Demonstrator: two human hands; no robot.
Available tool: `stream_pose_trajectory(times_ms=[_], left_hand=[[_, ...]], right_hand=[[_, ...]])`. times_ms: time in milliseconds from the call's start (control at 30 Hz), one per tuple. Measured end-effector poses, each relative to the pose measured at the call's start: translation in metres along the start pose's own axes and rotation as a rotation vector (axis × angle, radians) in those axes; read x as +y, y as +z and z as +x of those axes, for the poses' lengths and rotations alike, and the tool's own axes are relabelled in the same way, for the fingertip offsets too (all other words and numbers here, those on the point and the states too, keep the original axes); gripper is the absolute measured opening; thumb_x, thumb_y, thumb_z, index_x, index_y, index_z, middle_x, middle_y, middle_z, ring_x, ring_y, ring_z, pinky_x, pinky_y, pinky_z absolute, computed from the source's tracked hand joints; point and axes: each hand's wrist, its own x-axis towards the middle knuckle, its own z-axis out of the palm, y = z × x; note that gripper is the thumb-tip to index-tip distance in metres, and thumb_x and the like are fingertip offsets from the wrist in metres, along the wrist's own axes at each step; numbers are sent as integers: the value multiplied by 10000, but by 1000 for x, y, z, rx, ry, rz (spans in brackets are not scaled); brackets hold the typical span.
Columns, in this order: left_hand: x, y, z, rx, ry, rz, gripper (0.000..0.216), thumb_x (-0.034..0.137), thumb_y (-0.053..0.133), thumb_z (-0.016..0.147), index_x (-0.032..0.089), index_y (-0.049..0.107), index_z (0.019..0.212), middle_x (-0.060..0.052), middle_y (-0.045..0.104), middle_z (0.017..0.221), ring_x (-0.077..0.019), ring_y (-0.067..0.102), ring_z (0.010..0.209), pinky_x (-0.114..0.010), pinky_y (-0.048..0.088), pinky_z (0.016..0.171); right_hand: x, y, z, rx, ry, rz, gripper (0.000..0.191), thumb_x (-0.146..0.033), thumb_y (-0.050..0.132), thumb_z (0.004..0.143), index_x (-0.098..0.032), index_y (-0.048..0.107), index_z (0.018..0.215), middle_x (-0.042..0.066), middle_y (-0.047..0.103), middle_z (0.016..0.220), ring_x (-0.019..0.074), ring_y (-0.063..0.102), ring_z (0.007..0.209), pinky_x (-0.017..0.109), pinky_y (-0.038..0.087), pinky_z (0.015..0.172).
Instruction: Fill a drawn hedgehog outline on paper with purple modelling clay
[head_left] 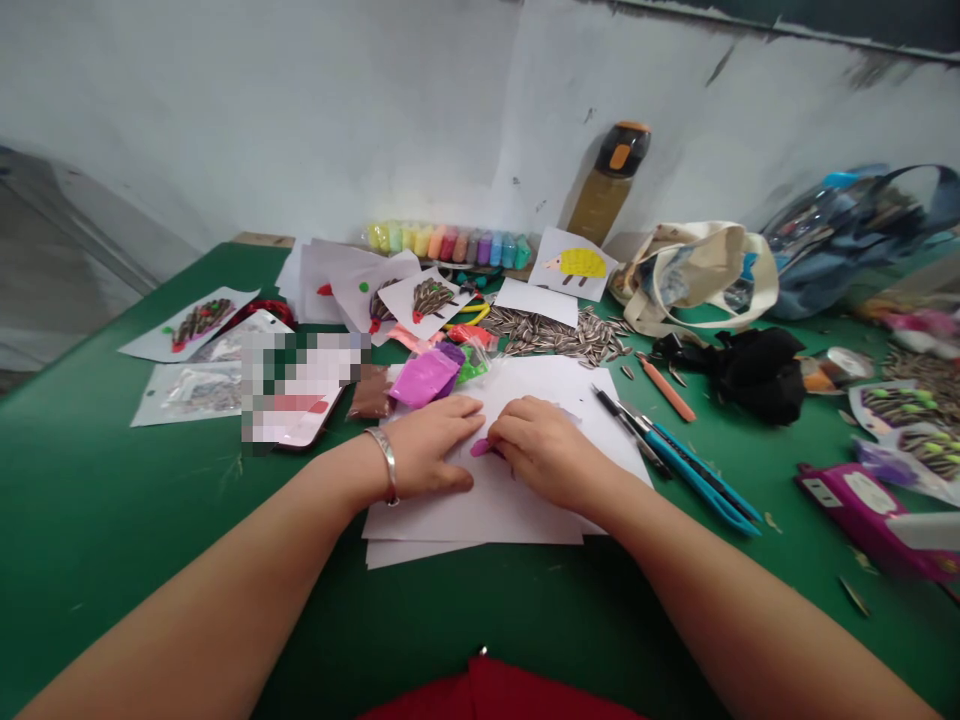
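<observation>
White paper sheets (457,515) lie stacked on the green table in front of me. My left hand (427,445), with a silver bracelet at the wrist, rests on the top sheet with its fingers stretched out. Bent together, the fingers of my right hand (544,450) pinch a small piece of purple clay (480,447) against the paper; part of it is hidden under the fingertips. Just beyond my left hand are a purple clay packet (421,378), a brown clay packet (370,392) and a green one (472,362).
Sunflower seeds (562,335) are heaped behind the paper. On its right lie a pen (630,425), blue tweezers (701,478) and an orange tool (666,388). A phone (311,425) sits left. Along the wall stand coloured clay packs (450,245), a bottle (609,185) and a cloth bag (697,275).
</observation>
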Motion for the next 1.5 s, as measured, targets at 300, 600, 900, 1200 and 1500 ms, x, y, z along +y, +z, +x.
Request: stream_pose_trajectory(times_ms=[300,600,900,1200,1500], left_hand=[[0,0,-1,21,5,-8,494,334,686,732,178,550,1181,-92,476,1299,-281,459,1191,-378,366,1025],[0,0,-1,9,-6,-9,516,332,695,725,168,542,1190,-96,479,1284,-276,455,1197,-360,360,1028],[1,0,-1,13,1,-4,529,326,698,727,182,529,1207,-102,454,1346,-292,424,1250,-398,345,1058],[1,0,-1,0,-1,-1,497,331,697,740,154,551,1181,-106,472,1298,-278,443,1213,-374,365,1039],[2,-2,-1,0,1,5,521,314,710,733,157,540,1200,-108,473,1285,-275,449,1203,-366,364,1033]], right_hand=[[-1,1,1,3,-2,12,190,-166,493,913,-170,680,880,66,620,838,180,504,805,299,352,745],[-1,-1,0,9,9,35,173,-165,510,905,-169,677,857,60,621,835,176,513,805,292,359,739],[1,-4,0,-2,32,72,157,-171,524,897,-174,668,836,50,608,825,173,517,804,289,360,734],[0,-1,0,-25,2,48,181,-152,504,900,-184,682,901,55,620,848,181,518,830,301,348,753],[-3,1,0,-14,1,46,185,-133,509,890,-186,684,918,56,622,863,177,516,827,303,350,763]])
